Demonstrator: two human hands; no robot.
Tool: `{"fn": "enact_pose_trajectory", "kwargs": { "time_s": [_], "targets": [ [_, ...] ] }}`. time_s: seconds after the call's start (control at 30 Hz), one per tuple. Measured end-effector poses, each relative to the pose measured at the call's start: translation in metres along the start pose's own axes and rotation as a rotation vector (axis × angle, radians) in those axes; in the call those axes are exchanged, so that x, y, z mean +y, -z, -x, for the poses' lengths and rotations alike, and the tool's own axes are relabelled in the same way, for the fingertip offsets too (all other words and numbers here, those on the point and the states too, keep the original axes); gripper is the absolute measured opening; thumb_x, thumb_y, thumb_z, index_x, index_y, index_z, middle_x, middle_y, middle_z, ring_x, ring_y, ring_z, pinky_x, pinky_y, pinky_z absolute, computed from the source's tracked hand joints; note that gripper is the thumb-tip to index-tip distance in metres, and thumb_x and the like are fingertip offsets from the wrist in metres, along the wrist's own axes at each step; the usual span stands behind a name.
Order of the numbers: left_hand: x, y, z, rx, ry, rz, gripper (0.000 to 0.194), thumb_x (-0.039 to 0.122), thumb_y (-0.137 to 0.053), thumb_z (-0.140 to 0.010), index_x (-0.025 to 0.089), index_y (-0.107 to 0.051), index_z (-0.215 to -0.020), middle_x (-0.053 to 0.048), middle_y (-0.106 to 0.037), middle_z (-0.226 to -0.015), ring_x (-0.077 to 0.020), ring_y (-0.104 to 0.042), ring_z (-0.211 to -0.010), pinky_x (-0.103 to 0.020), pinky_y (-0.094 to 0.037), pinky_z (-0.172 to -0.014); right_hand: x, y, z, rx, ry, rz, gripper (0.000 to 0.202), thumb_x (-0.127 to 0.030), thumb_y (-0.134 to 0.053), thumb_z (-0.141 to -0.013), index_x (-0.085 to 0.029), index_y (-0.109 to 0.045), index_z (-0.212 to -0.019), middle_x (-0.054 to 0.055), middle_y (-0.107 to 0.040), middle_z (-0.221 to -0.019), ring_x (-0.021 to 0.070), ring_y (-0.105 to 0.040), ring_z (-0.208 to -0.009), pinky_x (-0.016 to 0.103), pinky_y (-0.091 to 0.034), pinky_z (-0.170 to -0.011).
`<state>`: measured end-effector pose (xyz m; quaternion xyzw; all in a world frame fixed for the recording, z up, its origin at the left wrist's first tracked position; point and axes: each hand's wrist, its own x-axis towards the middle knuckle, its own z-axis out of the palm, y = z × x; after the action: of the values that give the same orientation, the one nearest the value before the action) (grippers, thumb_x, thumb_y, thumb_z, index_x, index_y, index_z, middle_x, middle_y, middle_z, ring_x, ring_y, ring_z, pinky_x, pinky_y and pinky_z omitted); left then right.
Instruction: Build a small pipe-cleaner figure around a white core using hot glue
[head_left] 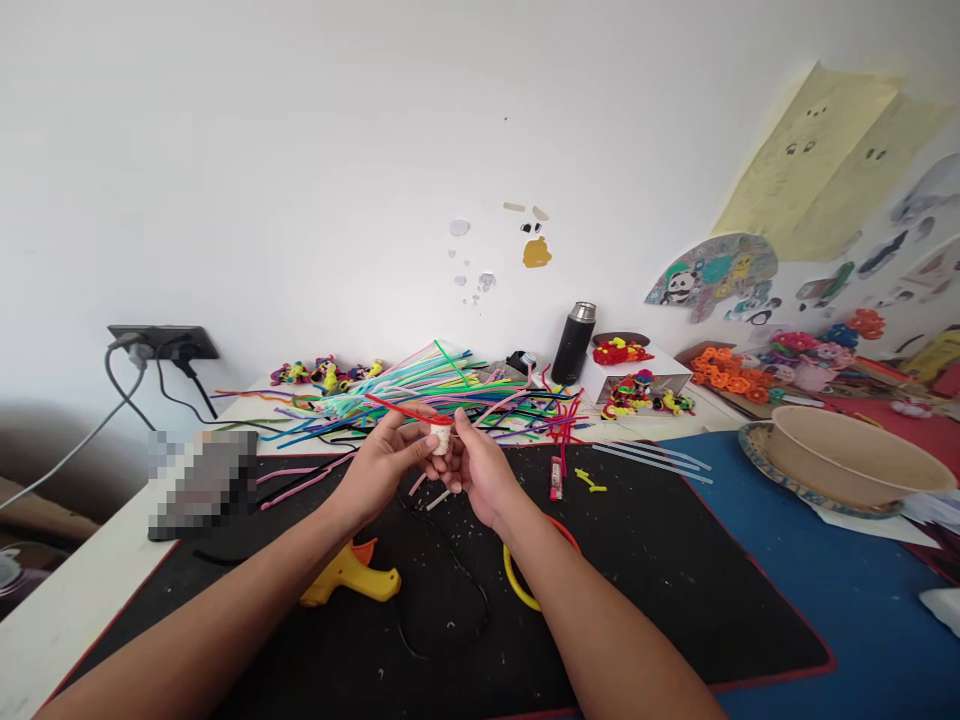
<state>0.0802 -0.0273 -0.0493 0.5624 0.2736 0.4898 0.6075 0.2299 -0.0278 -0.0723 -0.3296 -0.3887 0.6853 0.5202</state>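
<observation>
Both of my hands meet above the black mat, around a small white coiled piece (440,440). A red pipe cleaner (397,405) lies across its top, with one end sticking out to the left past my fingers. My left hand (397,450) is closed, its thumb and fingers pinching the white piece from the left. My right hand (476,460) is closed at the other side, thumb up by the red pipe cleaner's right end. Fingers partly hide both pieces. Below my left forearm lies a yellow glue gun (356,580).
Behind the hands spreads a heap of coloured pipe cleaners (405,385). A black bottle (574,345) stands by a white box (637,375). On the mat (637,580) lie a red-and-white lighter (556,478) and yellow scraps (591,480). At right sits a beige bowl (847,455).
</observation>
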Motion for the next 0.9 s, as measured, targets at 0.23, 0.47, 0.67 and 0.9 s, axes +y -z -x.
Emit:
{"fn": "enact_pose_trajectory", "kwargs": {
  "time_s": [0.23, 0.47, 0.67, 0.9],
  "targets": [
    [0.0004, -0.0025, 0.0007, 0.0, -0.006, -0.021, 0.036, 0.031, -0.079, -0.087, 0.021, -0.06, -0.117, 0.0, -0.071, -0.079, -0.0168, -0.069, -0.063, -0.028, -0.057, -0.059, 0.0011, -0.0012, 0.0001, 0.023, -0.001, -0.002, 0.06, -0.077, -0.066, -0.08, -0.019, -0.059, -0.072, -0.002, -0.057, -0.054, 0.0093, -0.05, -0.043, 0.019, -0.026, -0.035],
    [-0.0013, -0.0026, 0.0002, 0.008, 0.003, -0.016, 0.035, 0.031, -0.079, -0.086, 0.02, -0.062, -0.115, -0.001, -0.071, -0.077, -0.0172, -0.069, -0.064, -0.028, -0.057, -0.059, -0.0001, -0.0027, 0.0014, 0.008, 0.01, 0.016, 0.059, -0.077, -0.065, -0.081, -0.019, -0.058, -0.072, -0.002, -0.056, -0.054, 0.0092, -0.049, -0.043, 0.019, -0.026, -0.036],
    [-0.0038, -0.0017, -0.0001, 0.027, -0.002, -0.046, 0.033, 0.033, -0.081, -0.084, 0.019, -0.065, -0.11, -0.001, -0.072, -0.074, -0.0166, -0.068, -0.062, -0.027, -0.056, -0.057, 0.001, -0.0013, -0.0001, 0.01, 0.019, 0.009, 0.056, -0.073, -0.066, -0.083, -0.019, -0.059, -0.073, -0.002, -0.056, -0.053, 0.0089, -0.048, -0.043, 0.019, -0.025, -0.037],
    [-0.003, -0.0021, 0.0003, 0.047, -0.017, -0.043, 0.032, 0.034, -0.082, -0.083, 0.018, -0.066, -0.106, -0.002, -0.072, -0.073, -0.017, -0.069, -0.061, -0.027, -0.056, -0.056, 0.0024, -0.0009, -0.0004, -0.02, 0.019, 0.009, 0.059, -0.076, -0.062, -0.084, -0.018, -0.06, -0.073, -0.001, -0.057, -0.055, 0.0087, -0.048, -0.043, 0.019, -0.026, -0.037]
  ]
}}
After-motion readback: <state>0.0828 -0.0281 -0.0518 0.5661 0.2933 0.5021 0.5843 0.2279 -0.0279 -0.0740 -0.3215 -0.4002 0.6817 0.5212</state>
